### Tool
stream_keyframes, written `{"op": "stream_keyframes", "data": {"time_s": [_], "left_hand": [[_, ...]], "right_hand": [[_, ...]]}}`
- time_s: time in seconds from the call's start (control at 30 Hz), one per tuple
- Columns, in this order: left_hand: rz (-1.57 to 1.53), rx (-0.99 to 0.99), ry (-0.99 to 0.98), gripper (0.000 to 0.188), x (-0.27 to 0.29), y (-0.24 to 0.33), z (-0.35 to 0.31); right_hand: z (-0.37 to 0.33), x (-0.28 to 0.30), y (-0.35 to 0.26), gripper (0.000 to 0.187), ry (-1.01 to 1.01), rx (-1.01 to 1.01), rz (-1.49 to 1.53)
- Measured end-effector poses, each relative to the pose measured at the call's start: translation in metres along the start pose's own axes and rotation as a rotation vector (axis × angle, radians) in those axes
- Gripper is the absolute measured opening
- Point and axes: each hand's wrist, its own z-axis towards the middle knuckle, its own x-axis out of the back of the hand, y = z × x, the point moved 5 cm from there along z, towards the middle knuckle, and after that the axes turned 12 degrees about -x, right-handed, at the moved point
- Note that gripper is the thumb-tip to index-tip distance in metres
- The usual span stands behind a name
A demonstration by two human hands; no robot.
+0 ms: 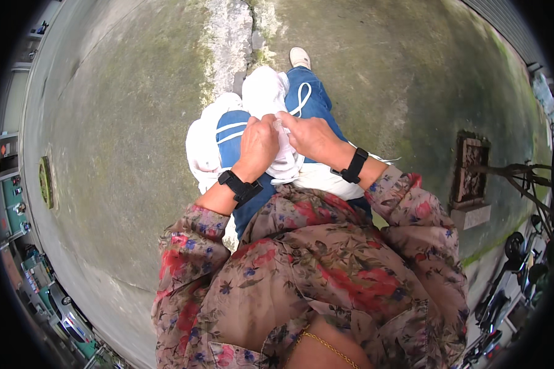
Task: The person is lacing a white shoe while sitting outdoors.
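Over my lap lies a white cloth [286,154] with a faint pinkish tint, bunched between my hands. My left hand [258,144] is closed on its left edge, knuckles up. My right hand [314,138] pinches it from the other side, thumb and fingertips nearly meeting the left hand. The fingertips are partly hidden, so the exact grip is unclear. A thin white cord [303,98] loops up beside my right hand. More white cords [231,130] cross my left thigh. Further white fabric [201,146] hangs over my left leg, and another white bundle [264,90] rests at my knees.
I sit in blue jeans [317,98], one pale shoe [300,58] showing beyond. Around me spreads mossy concrete ground [388,92] with a cracked pale strip. A brick-edged planter [472,169] with a plant stands at right. Parked motorbikes [505,289] line the lower right, vehicles the lower left.
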Motion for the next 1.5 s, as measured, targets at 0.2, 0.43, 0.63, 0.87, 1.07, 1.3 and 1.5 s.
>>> {"op": "stream_keyframes", "data": {"time_s": [0.2, 0.43, 0.63, 0.87, 1.07, 1.3, 1.5], "left_hand": [[-0.043, 0.109, 0.015, 0.028, -0.003, 0.001, 0.003], [-0.813, 0.518, 0.084, 0.032, -0.007, -0.023, -0.014], [-0.068, -0.105, 0.153, 0.034, 0.021, -0.005, 0.007], [-0.303, -0.072, -0.190, 0.015, 0.004, 0.002, 0.037], [-0.801, 0.309, -0.127, 0.017, 0.012, 0.008, 0.047], [-0.855, 0.411, -0.046, 0.016, 0.015, -0.014, 0.045], [-0.887, 0.428, -0.015, 0.015, 0.023, -0.024, 0.038]], "right_hand": [[-0.001, 0.002, 0.001, 0.043, 0.009, 0.027, -0.010], [0.015, -0.007, 0.015, 0.033, 0.016, -0.054, 0.318], [0.029, -0.001, 0.035, 0.029, -0.048, -0.088, 0.471], [0.025, 0.044, 0.035, 0.025, -0.063, -0.433, 0.931], [0.014, 0.012, 0.056, 0.031, -0.016, -0.404, 0.509], [0.003, 0.000, 0.022, 0.013, -0.082, -0.201, 0.295], [0.007, -0.002, 0.026, 0.011, -0.140, -0.280, 0.358]]}}
